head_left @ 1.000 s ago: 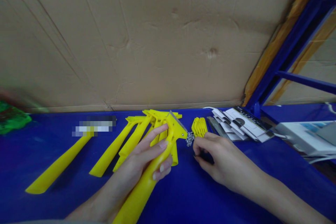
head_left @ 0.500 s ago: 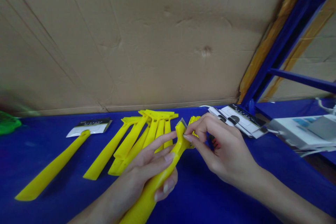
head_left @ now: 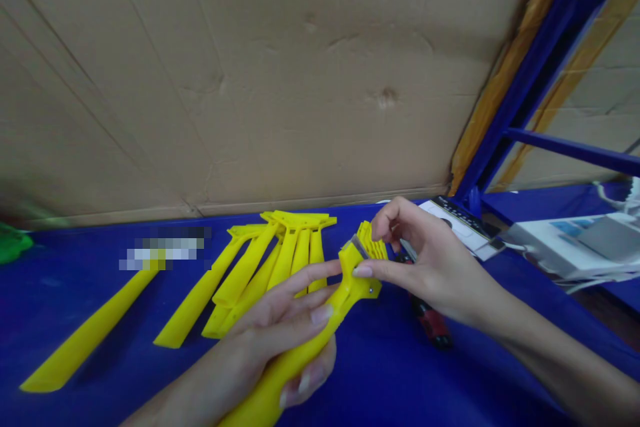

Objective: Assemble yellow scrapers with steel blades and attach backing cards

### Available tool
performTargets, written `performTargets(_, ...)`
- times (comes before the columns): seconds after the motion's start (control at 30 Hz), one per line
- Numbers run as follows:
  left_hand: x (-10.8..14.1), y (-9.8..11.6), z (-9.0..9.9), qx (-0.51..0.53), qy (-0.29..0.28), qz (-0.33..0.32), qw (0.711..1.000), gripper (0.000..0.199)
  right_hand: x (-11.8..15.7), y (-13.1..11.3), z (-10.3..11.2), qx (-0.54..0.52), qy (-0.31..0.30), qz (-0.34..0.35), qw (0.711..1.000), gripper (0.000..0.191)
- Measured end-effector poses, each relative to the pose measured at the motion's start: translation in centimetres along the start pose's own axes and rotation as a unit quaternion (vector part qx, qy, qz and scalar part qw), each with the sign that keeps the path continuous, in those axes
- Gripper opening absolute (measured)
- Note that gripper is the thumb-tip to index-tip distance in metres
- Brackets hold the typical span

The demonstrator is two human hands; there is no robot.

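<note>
Yellow plastic scraper (head_left: 305, 355): held above the bench at an angle, handle running down toward the lower edge of the view, metal blade (head_left: 356, 247) at the far end of its head, a small screw (head_left: 371, 290) set in the head.
Left grip: the handle is cradled by the left hand (head_left: 265, 340), with the lower fingers wrapped beneath it and the upper fingers extended along it toward the head.
Right grip: the head is approached by the right hand (head_left: 425, 260) in a wide pinch, the thumb tip resting on it; whether the fingers behind are closed on it cannot be told.
Nearby: a stack of ribbed yellow parts (head_left: 373, 243) is seen just behind the head, and a red-and-black handle (head_left: 427, 323) lies beneath the right hand.
Bench: a blue surface (head_left: 450, 373) carries a fanned row of yellow scrapers (head_left: 250, 280), with a single scraper (head_left: 85, 340) lying apart to the left, its head hidden by a pixelated patch.
Right side: printed white cards (head_left: 463, 223) and a white box with cables (head_left: 565, 240) are placed there.
Behind: a cardboard sheet (head_left: 250, 80) is propped against a blue metal frame (head_left: 570, 151).
</note>
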State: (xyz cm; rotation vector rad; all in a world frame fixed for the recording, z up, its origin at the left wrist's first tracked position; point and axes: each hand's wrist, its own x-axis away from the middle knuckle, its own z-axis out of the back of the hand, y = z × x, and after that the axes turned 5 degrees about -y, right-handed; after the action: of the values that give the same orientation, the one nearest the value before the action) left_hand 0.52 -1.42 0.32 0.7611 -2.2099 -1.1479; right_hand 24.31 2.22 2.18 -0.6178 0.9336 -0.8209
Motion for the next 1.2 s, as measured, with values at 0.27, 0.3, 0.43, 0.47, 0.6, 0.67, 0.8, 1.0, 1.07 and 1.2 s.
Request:
performTargets(0.27,0.1,0.7,-0.4,-0.016,-0.025,0.037,0.999,0.059,-0.1,0.2,0.1,-0.076,-0.043,-0.066,0.994,0.041)
performTargets(0.3,0.1,0.7,-0.4,-0.018,-0.022,0.033,0.999,0.058,-0.1,0.2,0.1,-0.064,-0.038,-0.069,0.995,0.041)
performTargets(0.43,0.0,0.2,-0.3,-0.023,-0.007,0.016,1.000,0.049,0.0,0.2,-0.1,-0.065,-0.015,-0.093,0.993,0.043)
performTargets(0.47,-0.1,0.0,-0.2,-0.022,-0.005,0.014,1.000,0.048,0.0,0.2,-0.2,-0.073,-0.013,-0.099,0.992,0.044)
performTargets(0.6,-0.3,-0.2,0.0,0.000,0.000,0.012,1.000,0.055,-0.2,0.2,-0.5,-0.103,0.003,-0.110,0.989,0.045)
performTargets(0.67,-0.3,-0.1,0.1,0.016,0.007,0.014,1.000,0.063,-0.2,0.2,-0.2,-0.096,0.014,-0.105,0.990,0.039)
performTargets(0.8,-0.3,0.1,0.3,0.029,0.033,0.008,0.999,0.072,0.5,0.6,1.7,0.081,0.003,-0.103,0.991,0.025)
performTargets(1.0,-0.4,0.2,0.5,0.030,0.065,-0.013,0.997,0.073,2.7,1.7,4.2,0.367,-0.150,-0.107,0.912,0.033)
performTargets(1.07,-0.4,0.2,0.5,0.027,0.070,-0.015,0.997,0.073,3.1,1.8,4.2,0.376,-0.180,-0.129,0.900,0.035)
performTargets(1.2,-0.4,0.1,0.6,0.025,0.068,-0.022,0.997,0.070,3.2,1.6,3.8,0.337,-0.200,-0.151,0.907,0.033)
